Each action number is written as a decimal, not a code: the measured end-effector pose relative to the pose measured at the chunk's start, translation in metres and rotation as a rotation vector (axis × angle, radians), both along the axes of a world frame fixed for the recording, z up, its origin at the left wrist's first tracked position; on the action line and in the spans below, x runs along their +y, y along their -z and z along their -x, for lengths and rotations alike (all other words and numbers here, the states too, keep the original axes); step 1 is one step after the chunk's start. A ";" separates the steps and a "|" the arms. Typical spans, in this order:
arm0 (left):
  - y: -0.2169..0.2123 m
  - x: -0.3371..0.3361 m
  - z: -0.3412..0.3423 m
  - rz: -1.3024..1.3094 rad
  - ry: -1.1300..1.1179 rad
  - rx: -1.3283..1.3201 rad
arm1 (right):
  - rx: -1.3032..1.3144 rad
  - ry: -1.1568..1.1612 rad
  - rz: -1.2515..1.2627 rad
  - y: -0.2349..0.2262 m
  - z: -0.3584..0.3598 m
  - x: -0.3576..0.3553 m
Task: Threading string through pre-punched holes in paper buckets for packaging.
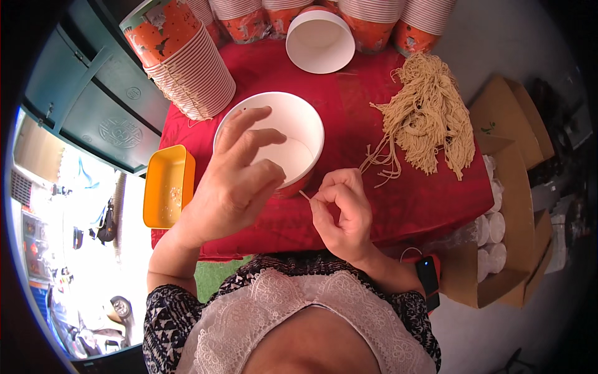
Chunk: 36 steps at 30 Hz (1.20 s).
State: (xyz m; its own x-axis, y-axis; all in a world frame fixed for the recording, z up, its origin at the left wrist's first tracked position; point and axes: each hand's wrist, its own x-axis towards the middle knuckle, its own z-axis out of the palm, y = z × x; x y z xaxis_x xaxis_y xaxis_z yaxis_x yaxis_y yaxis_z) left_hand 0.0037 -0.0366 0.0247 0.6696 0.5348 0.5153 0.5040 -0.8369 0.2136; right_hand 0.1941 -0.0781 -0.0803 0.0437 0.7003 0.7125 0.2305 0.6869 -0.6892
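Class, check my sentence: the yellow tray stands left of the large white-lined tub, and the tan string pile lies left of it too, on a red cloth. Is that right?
Not quite: the head view shows the tan string pile right of the large white-lined tub, on a red cloth. The yellow tray does stand left of it.

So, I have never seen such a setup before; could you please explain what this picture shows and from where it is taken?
There is no machine: these are a person's two bare hands. The picture comes from a wide fisheye camera on the person's head, looking down, so straight edges bend near the rim.

On the red cloth are an open cup, a stack of cups at left, and a pile of string at right. A yellow tray is at the left edge.

The right hand pinches a thin strand. The left hand is raised over the cup; I cannot tell if it holds anything.
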 end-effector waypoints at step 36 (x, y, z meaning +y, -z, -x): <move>0.005 0.022 0.004 0.280 0.063 0.081 | -0.050 0.120 -0.034 0.003 0.017 0.019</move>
